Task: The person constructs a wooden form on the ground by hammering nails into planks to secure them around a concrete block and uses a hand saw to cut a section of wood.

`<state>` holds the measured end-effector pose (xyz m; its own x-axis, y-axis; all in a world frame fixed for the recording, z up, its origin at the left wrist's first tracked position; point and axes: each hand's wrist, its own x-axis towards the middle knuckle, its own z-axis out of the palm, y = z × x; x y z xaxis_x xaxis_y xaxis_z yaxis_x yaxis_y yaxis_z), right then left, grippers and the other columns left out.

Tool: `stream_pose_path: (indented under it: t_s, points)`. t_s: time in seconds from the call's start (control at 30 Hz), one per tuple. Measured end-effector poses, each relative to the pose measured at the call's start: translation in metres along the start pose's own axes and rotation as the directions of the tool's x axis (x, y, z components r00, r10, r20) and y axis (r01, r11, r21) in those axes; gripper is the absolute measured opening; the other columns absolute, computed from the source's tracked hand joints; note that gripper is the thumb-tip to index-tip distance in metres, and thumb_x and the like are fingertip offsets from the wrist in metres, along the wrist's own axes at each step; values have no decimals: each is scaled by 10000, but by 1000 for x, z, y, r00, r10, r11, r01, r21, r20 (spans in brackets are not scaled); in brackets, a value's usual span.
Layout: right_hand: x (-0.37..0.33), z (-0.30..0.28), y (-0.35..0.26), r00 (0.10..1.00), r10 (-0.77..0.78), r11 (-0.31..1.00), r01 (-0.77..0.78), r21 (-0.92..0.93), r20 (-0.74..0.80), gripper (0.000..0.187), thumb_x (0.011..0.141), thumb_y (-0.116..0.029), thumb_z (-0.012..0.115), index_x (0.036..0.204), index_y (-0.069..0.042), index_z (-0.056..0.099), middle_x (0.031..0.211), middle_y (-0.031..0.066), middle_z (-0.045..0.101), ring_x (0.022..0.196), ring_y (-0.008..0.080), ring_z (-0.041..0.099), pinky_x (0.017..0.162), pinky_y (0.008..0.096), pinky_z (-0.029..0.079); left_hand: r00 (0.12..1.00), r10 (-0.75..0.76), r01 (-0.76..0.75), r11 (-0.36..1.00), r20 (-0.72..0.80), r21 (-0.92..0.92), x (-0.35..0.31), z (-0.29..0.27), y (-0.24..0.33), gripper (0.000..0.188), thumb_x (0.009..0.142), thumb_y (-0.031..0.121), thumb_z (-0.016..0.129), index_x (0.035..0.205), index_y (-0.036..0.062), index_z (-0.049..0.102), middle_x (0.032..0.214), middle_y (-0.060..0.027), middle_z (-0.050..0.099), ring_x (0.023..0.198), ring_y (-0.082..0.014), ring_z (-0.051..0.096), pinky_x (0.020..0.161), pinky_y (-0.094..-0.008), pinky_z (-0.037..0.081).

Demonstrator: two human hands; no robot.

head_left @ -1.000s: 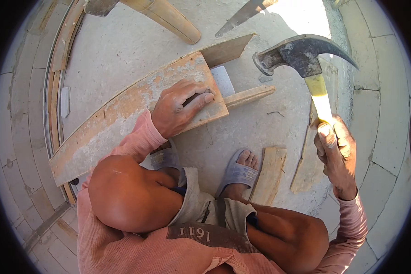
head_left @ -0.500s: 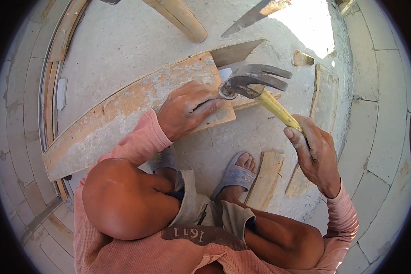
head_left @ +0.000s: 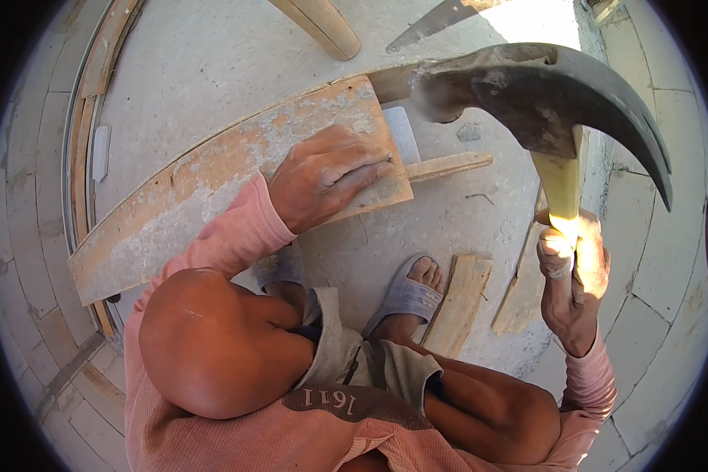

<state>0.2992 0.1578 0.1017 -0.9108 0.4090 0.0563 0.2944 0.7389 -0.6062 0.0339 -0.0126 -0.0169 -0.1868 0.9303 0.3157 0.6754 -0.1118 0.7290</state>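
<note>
My left hand (head_left: 322, 177) rests on the right end of a long, plaster-stained wooden board (head_left: 212, 193), its fingers and thumb pinched together. Whatever sits between those fingertips is too small or hidden to name. On the right, my right hand (head_left: 574, 283) grips the yellow handle of a claw hammer (head_left: 562, 90). Its dark head is raised close to the camera, striking face toward the board and claw curving right. From under the board's end sticks out a thin wooden strip (head_left: 452, 166), beside a pale flat piece (head_left: 402, 135).
A handsaw (head_left: 436, 27) lies on the floor at the far side, near a round wooden post (head_left: 322, 31). Short planks (head_left: 460, 303) lie right of my sandalled foot (head_left: 413, 295). A bent wire-like piece (head_left: 480, 198) is on the concrete. Long boards (head_left: 82, 157) line the left edge.
My right hand has lifted the hammer from beside the left fingertips, up toward the camera and to the right. The left hand stays pinched at the board's end.
</note>
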Motion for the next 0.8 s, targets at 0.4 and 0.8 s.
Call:
stream_pose_path:
  t_s: [0.4, 0.8]
  points:
    - [8, 15, 26, 823, 569, 771, -536, 344, 6, 336, 971, -362, 751, 974, -52, 622, 648, -75, 465, 548, 17, 403, 499, 231, 322, 996, 23, -25, 999, 83, 20, -1, -1, -2, 136, 901, 59, 736, 1024, 3, 746, 1010, -118, 738, 935, -304, 676, 831, -387, 542]
    - [-15, 38, 97, 657, 742, 497, -671, 550, 131, 364, 986, -421, 714, 975, -72, 610, 591, -110, 400, 431, -4, 318, 396, 203, 255, 911, -174, -99, 787, 373, 610, -37, -78, 7, 796, 982, 657, 496, 1569, 124, 416, 1621, -241, 330, 1520, -460, 259, 1243, -639, 108]
